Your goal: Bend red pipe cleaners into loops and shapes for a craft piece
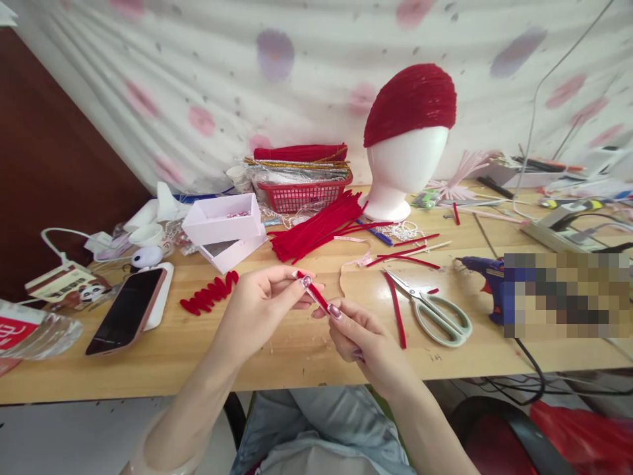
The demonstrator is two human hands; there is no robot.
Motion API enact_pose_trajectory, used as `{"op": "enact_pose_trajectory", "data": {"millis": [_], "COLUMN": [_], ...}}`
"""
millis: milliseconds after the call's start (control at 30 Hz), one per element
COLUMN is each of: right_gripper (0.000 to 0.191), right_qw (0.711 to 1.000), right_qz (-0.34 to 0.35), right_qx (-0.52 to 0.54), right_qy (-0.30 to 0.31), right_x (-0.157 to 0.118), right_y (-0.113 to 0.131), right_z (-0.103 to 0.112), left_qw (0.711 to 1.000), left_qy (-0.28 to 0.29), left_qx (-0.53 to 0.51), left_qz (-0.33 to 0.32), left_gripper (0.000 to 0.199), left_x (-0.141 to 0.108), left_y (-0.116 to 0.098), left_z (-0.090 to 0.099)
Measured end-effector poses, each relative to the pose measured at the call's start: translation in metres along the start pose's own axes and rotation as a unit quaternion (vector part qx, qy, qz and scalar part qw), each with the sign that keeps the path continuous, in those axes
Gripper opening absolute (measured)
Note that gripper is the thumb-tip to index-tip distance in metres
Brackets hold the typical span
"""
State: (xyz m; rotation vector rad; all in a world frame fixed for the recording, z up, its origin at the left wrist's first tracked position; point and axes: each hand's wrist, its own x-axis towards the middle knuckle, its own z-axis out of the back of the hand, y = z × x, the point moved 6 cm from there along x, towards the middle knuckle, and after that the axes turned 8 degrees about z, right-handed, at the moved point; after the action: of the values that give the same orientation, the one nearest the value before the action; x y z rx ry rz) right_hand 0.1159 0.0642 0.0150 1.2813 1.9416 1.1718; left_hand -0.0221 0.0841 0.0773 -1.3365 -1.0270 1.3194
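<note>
A short red fuzzy strip (317, 295) with a pale edge is stretched slantwise between my two hands, above the front of the wooden table. My left hand (267, 303) pinches its upper end between thumb and fingers. The lower end is pinched by my right hand (363, 336), whose other fingers are curled underneath. On the table left of my hands lies a zigzag red piece (210, 294). Right of them are a loose red strip (397, 310) and scissors (435, 309) with pale green handles, their blades slightly apart.
Behind my hands lie a bundle of red stems (319, 227), a red basket (304, 196) and white boxes (222, 220). A white mannequin head (405, 165) wears a red cap. A phone (127, 310) lies left; a blue glue gun (489, 274) is right, partly pixelated.
</note>
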Motion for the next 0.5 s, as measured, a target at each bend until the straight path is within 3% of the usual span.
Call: {"op": "enact_pose_trajectory", "data": {"millis": [500], "right_gripper": [0.024], "right_qw": [1.0], "right_qz": [0.011], "right_qx": [0.003], "right_qy": [-0.016], "right_x": [-0.0014], "right_y": [0.0043], "right_z": [0.0002], "left_qw": [0.999], "left_qy": [0.02], "left_qx": [-0.034], "left_qz": [0.014], "left_gripper": [0.01], "left_x": [0.0014], "left_y": [-0.0057], "left_z": [-0.0022]}}
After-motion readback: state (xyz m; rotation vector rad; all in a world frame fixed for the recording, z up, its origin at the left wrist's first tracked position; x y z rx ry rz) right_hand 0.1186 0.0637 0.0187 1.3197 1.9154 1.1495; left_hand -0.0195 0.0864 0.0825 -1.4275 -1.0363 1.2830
